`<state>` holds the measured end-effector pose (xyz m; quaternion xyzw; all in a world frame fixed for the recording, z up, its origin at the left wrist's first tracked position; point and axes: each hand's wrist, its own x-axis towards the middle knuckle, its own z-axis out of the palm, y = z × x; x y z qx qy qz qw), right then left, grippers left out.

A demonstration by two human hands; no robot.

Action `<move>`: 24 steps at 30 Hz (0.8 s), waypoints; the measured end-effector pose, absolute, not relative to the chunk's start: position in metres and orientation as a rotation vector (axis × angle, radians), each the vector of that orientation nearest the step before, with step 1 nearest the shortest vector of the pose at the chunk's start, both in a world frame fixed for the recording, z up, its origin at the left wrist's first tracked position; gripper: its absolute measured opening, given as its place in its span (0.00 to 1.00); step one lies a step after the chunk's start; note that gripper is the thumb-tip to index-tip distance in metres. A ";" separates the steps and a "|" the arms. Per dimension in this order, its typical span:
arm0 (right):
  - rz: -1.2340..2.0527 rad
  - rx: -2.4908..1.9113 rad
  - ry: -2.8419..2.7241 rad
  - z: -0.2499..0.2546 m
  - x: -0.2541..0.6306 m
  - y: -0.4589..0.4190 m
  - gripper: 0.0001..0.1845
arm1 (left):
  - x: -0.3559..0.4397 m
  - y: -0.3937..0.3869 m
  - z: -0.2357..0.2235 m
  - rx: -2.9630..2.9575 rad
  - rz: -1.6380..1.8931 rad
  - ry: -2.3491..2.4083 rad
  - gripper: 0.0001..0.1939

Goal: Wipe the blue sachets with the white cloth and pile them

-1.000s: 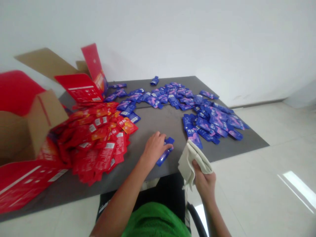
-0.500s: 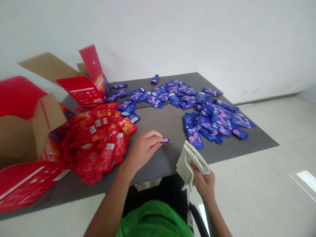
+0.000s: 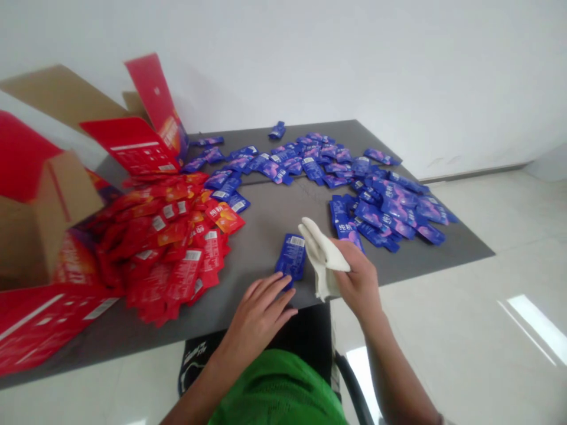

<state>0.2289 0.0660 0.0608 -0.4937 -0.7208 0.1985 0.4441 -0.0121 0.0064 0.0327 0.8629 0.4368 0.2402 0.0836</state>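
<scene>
A single blue pouch (image 3: 292, 255) lies flat near the table's front edge, its printed side with a barcode facing up. The fingertips of my left hand (image 3: 264, 307) touch its lower end; those fingers are stretched out and grip nothing. My right hand (image 3: 361, 277) is closed round a folded cream cloth (image 3: 325, 251), held just right of that pouch and partly over the table. Behind the cloth, the pile of blue pouches (image 3: 390, 209) spreads over the right side. To the left of my left hand is a heap of red pouches (image 3: 177, 248).
Open red cardboard boxes (image 3: 133, 144) stand at the left, flaps spread. More blue pouches (image 3: 283, 162) form a band across the back of the grey table (image 3: 274, 206). A white wall (image 3: 310, 59) rises behind, and pale floor tiles (image 3: 465, 307) lie at the right.
My left hand has moved down and set the small blue pouch flat on the table, its fingers now spread. My right hand has brought the cloth up and left, close to that pouch.
</scene>
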 end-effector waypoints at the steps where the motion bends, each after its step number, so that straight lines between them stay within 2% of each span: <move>1: 0.488 -1.186 -1.882 0.064 0.221 0.071 0.22 | -0.009 0.004 0.029 2.578 0.730 1.303 0.14; 4: 0.561 -1.110 -2.267 0.061 0.197 0.080 0.27 | -0.006 0.000 0.019 2.556 0.695 1.326 0.11; 8: 0.573 -1.143 -2.560 0.044 0.184 0.094 0.27 | -0.007 0.000 0.011 2.533 0.716 1.331 0.12; 13: 0.466 -1.286 -2.544 0.041 0.186 0.141 0.32 | -0.007 0.002 0.010 2.520 0.801 1.301 0.13; 17: 0.376 -1.419 -2.489 0.054 0.189 0.173 0.27 | -0.006 0.002 0.009 2.508 0.828 1.297 0.12; 21: 0.342 -1.364 -2.351 0.069 0.193 0.149 0.30 | -0.005 0.001 0.008 2.489 0.851 1.311 0.12; 24: 0.465 -1.178 -2.461 0.068 0.191 0.108 0.31 | -0.004 0.001 0.008 2.464 0.825 1.345 0.10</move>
